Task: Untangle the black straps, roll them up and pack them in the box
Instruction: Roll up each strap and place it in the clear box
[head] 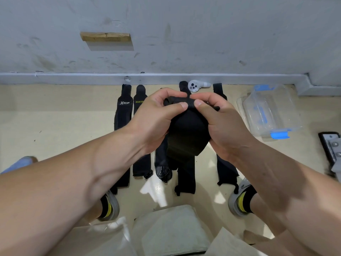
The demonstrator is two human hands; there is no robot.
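Both hands hold one black strap (186,133) in mid-air over the floor. My left hand (156,117) and my right hand (221,121) pinch its top edge between thumbs and fingers, and the strap bulges down between the palms, partly rolled. Several other black straps lie flat side by side on the beige floor below: one marked XTEP (123,115), one marked XUEYIN (139,100), one with a striped end (163,172), and another at the right (226,170). The clear plastic box (271,111) with blue clips stands open at the right, nothing visible inside it.
A white controller (197,86) lies by the grey wall base (73,78). A black-and-metal object (332,150) sits at the right edge. My two feet in grey shoes (110,206) (239,198) flank the straps. A pale cushion (169,230) is under me.
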